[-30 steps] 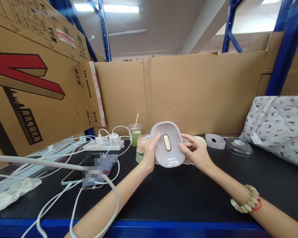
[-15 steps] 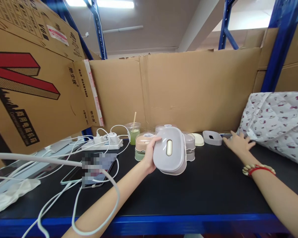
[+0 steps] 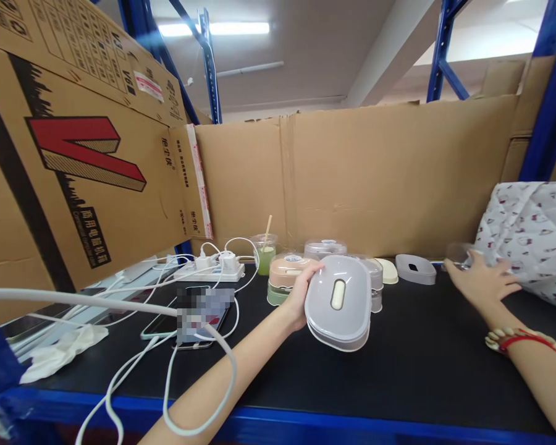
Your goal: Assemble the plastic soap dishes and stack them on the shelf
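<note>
My left hand [image 3: 304, 290] grips the left side of a grey oval plastic box [image 3: 322, 309]. The box is held tilted above the black surface, and a cream oval piece [image 3: 338, 294] sits in the middle of its face. At the far right, my right hand [image 3: 482, 284] reaches out with thumb and fingers spread across a clear plastic lid [image 3: 458, 252]. That lid is tipped up beside the patterned bag, partly hidden behind the hand. A grey oval frame with a dark slot [image 3: 424, 274] lies left of the right hand, next to a cream lid [image 3: 389, 271].
Behind the held box stand a pink and green stacked box [image 3: 280, 278] and a clear-topped box [image 3: 322, 248]. A drink cup with straw [image 3: 265, 256], a power strip [image 3: 185, 272], loose cables and a tablet [image 3: 217, 306] are left. A quilted bag [image 3: 532, 228] stands right; cardboard backs the shelf.
The view has shifted left. My right hand has come over the clear lid, which is raised and tipped up from before. My left hand still holds the grey box, slightly lower.
</note>
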{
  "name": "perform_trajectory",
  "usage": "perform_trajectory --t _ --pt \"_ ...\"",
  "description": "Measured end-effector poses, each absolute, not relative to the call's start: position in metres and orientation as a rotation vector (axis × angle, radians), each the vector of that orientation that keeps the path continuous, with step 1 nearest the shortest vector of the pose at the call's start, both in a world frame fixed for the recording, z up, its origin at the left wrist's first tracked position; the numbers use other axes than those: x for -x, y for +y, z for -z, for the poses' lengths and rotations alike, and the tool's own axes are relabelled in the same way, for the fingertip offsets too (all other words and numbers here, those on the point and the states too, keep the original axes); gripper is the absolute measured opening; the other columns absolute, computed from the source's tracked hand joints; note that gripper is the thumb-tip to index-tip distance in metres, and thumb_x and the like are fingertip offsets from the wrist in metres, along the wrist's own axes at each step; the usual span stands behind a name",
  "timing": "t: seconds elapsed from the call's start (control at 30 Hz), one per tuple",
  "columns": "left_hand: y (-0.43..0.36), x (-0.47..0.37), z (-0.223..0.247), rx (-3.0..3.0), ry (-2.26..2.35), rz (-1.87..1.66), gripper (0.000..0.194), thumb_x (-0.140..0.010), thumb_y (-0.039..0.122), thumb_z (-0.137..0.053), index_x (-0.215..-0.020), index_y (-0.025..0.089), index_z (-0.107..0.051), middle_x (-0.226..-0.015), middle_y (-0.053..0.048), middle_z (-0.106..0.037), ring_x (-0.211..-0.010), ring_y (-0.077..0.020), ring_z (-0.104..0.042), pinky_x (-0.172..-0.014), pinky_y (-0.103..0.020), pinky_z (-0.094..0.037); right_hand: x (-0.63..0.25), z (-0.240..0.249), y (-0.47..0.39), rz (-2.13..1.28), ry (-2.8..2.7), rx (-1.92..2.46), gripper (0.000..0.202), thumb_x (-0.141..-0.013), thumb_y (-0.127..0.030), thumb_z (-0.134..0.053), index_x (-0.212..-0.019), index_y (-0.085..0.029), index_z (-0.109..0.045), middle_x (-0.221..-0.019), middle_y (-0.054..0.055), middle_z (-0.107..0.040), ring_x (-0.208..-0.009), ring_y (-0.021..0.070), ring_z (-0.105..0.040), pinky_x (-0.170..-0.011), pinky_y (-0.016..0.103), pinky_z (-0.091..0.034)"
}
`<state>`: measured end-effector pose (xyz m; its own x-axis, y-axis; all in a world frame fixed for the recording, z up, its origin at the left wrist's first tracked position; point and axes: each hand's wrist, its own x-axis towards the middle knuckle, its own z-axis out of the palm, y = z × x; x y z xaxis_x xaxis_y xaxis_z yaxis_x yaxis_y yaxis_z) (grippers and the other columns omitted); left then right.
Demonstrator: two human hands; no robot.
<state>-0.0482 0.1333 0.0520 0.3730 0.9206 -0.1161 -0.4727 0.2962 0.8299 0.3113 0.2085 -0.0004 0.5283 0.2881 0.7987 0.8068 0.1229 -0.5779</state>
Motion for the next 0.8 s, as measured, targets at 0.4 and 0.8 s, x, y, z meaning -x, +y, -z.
perform_trajectory --t 0.4,0.8 --pt "0.138 0.046 -0.049 -0.87 0.477 -1.191 0.028 -0.081 0.036 -0.061 -0.103 0.019 -0.063 -0.1 -0.007 -0.069 -0.091 -0.0195 -0.065 -0.083 -0.029 -0.05 -0.192 -0.053 0.177 0.555 -1.095 1.047 0.054 -0.075 -0.058 -0.051 -0.109 -0.017 -0.06 -0.108 0.011 -0.055 -0.105 0.0206 -0.053 -0.094 0.044 -0.044" --pt "0.132 0.044 -0.052 -0.923 0.441 -1.242 0.057 -0.078 0.036 -0.066 -0.128 0.021 -0.042 -0.113 -0.01 -0.065 -0.101 -0.0203 -0.063 -0.09 -0.032 -0.047 -0.112 -0.033 0.14 0.441 -1.809 0.698 0.048 -0.068 -0.047 -0.066 -0.109 -0.023 -0.059 -0.119 0.007 -0.055 -0.109 0.0169 -0.055 -0.088 0.035 -0.051"
